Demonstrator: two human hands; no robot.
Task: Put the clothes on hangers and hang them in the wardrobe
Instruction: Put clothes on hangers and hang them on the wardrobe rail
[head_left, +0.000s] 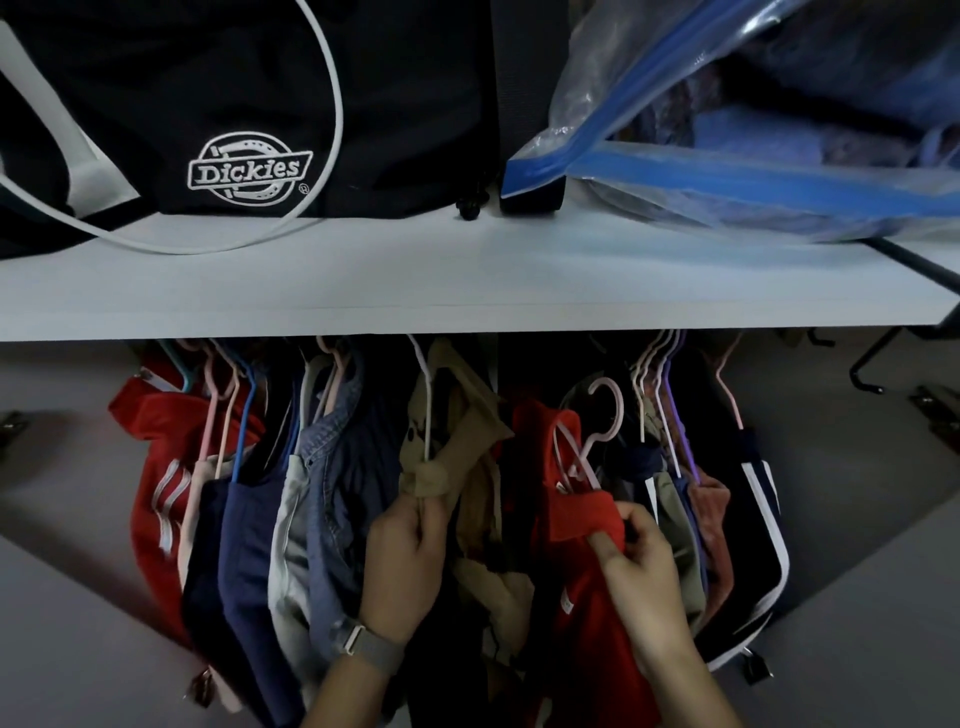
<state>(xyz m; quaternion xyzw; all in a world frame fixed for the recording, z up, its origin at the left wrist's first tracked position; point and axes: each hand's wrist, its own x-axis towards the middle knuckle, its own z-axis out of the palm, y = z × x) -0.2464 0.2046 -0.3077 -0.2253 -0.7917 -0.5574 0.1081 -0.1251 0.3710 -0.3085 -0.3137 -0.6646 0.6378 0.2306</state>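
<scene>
Below the wardrobe shelf (467, 291), the right hand (636, 566) pinches a red garment (582, 519) on its unhooked pink hanger (597, 431); the left hand (408, 556) grips neighbouring beige clothing (447, 467). Next, likely: hook it onto the hidden rail.

One view only — a wide-angle camera worn on the person's head, set close to the open wardrobe and facing into it. It looks across the white shelf (467, 280) at about eye level and down onto the hanging clothes (332, 467) below — edges bow with the lens, and both forearms enter from the bottom.
</scene>
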